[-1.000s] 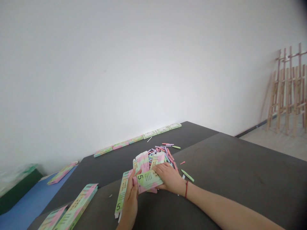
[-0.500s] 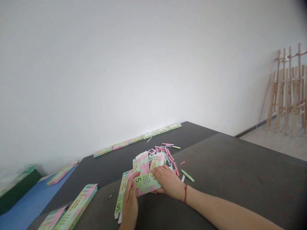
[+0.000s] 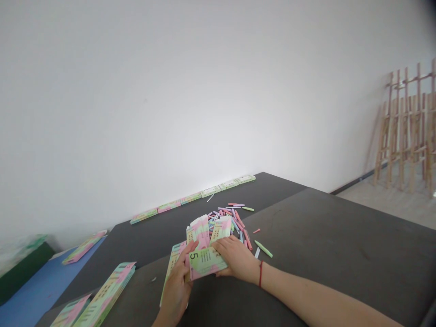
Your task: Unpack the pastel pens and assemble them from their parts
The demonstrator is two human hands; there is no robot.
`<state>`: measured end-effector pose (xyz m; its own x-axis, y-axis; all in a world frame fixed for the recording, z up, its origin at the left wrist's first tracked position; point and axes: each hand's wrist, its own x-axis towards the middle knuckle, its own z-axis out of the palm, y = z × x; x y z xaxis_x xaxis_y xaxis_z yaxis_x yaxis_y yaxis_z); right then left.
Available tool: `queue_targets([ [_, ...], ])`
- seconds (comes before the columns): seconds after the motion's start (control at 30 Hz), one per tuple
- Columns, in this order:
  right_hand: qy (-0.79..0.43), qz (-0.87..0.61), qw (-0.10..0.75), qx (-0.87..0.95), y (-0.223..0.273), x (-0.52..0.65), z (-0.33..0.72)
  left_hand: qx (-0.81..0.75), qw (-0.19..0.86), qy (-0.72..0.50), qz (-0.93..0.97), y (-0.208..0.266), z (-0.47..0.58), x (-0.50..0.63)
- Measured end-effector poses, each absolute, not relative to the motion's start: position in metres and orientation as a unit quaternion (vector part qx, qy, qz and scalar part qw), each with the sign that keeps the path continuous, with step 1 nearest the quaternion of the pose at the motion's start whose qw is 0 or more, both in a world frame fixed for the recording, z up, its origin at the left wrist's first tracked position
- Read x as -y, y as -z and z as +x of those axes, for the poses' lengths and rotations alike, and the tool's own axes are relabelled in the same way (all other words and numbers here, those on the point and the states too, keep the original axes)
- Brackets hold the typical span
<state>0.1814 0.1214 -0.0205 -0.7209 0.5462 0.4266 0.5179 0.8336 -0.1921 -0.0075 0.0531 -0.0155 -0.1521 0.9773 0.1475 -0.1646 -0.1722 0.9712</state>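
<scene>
Holding one pink-and-green carton [image 3: 203, 264] marked "5" in both hands, over the near part of the dark table [image 3: 323, 254]; clock taken from this carton. Left hand [image 3: 176, 282] grips its 9 o'clock end, thumb and fingers close together; right hand [image 3: 238, 260] wraps the 3 o'clock end, fingers bent over the top face, red string [image 3: 260, 274] on that wrist. Can't tell if right fingertips also touch the upright-printed carton [image 3: 221, 227] at 1 o'clock. Pink-white cartons [image 3: 200, 229] at 12, just behind. Another carton [image 3: 170, 263] at 9, partly hidden by the left hand. Heap of coloured sticks [image 3: 240, 222] at 1 o'clock, loose green stick [image 3: 263, 248] near 3. Row of cartons [image 3: 191, 198] along the wall, 10 to 1 o'clock. Carton stack [image 3: 106, 291] between 8 and 9, well apart. Wooden frames [image 3: 405, 131] far off at 2.
</scene>
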Motion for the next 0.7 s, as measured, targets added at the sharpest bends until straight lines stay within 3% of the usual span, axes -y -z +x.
queue_targets([
  [0.4,-0.02,-0.282,0.23,0.931,0.02,-0.119,0.18,-0.436,0.451,-0.608,0.486,0.023,-0.008,-0.054],
  [0.7,-0.016,-0.283,0.209,0.936,0.019,-0.117,0.178,-0.494,0.339,-0.616,0.512,0.038,-0.005,-0.057],
])
